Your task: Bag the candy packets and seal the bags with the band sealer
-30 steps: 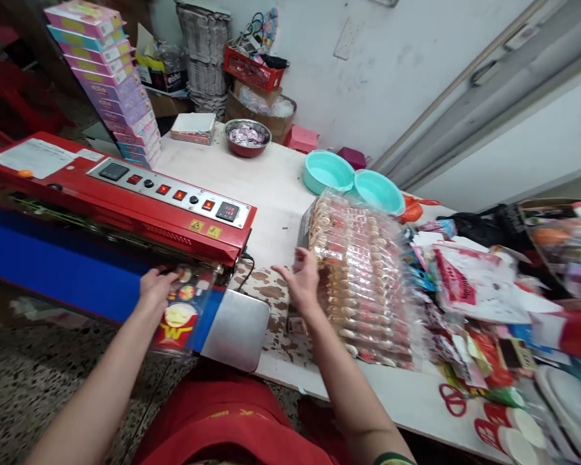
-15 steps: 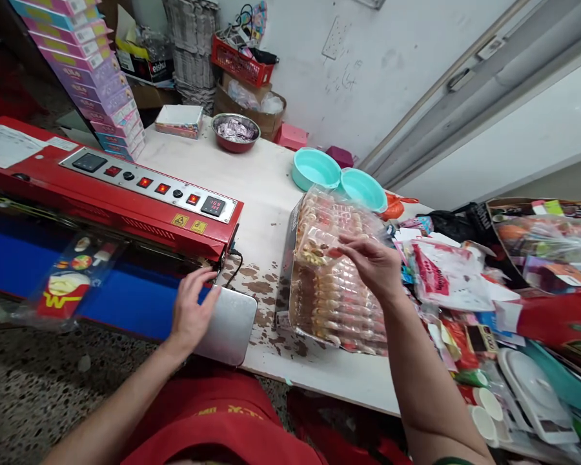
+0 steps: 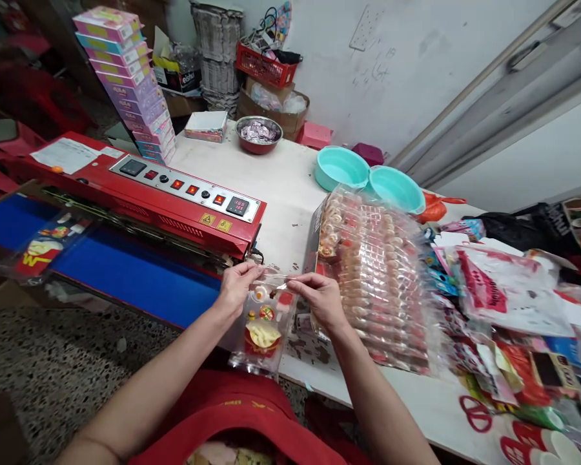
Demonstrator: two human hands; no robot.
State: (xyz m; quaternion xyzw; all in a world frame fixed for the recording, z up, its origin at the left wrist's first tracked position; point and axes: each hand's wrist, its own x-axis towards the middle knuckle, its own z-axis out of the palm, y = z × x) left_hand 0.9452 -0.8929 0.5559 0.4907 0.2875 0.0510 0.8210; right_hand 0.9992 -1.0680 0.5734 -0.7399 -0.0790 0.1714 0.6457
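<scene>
Between my two hands hangs a clear plastic bag (image 3: 263,332) with small toy food pieces inside, among them a red-and-yellow fries shape and an egg shape. My left hand (image 3: 237,290) pinches the bag's upper left corner, close to the end of the red sealing machine (image 3: 184,213). Its upper right corner is pinched by my right hand (image 3: 319,298). Just right of that hand, a box (image 3: 314,236) is packed with rows of similar filled bags (image 3: 377,278). Another filled bag (image 3: 43,248) lies on the machine's blue conveyor belt (image 3: 140,274), far to the left.
Two turquoise basins (image 3: 341,169) stand behind the box. A metal bowl of small packets (image 3: 258,134) and a tall stack of pink and purple boxes (image 3: 135,97) are farther back. Mixed packaging (image 3: 498,284) and red-handled scissors (image 3: 475,413) crowd the right side.
My right hand has brought a bag leftward from the box. My left hand has left the metal plate and now grips the bag too. The belt bag has moved left in view.
</scene>
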